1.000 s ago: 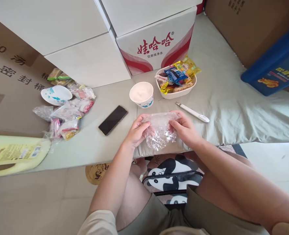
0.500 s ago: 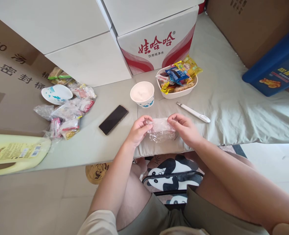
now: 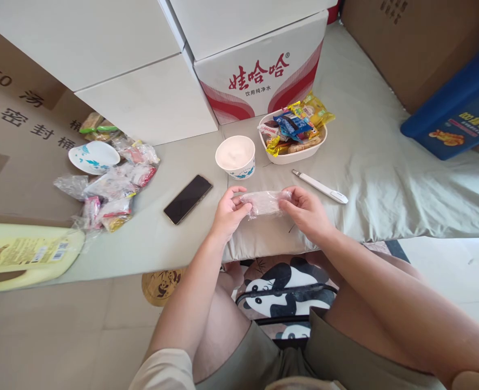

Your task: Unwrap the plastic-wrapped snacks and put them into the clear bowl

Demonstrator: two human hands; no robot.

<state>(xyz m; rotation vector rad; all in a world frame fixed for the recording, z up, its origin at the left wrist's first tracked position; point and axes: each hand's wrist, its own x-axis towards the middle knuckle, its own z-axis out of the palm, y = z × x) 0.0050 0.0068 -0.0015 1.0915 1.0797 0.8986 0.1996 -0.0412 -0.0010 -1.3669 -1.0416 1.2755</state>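
Note:
Between my hands, close to the front edge of the cloth-covered surface, is a clear plastic wrapper [image 3: 266,203] with something pale inside that I cannot identify. My left hand [image 3: 230,211] pinches its left end between thumb and fingers. At the opposite end, my right hand [image 3: 304,208] grips it the same way. Just beyond the wrapper stands a white paper bowl [image 3: 235,154] with a blue leaf print and white contents. A white pen-shaped tool [image 3: 320,187] lies right of my right hand. To the left of my left hand rests a black phone [image 3: 188,199].
Packaged snacks fill a white oval tub [image 3: 292,159] at the back. Several plastic-wrapped packets [image 3: 111,184] lie at the left around a tipped paper bowl [image 3: 94,157]. A yellow jug [image 3: 28,252] lies front left. White boxes [image 3: 145,100] stand behind; a blue container [image 3: 454,103] stands right.
The wrapper's loose lower part has been gathered up, so it is now a narrower, flatter strip stretched between my hands. Both hands keep their hold and have barely moved.

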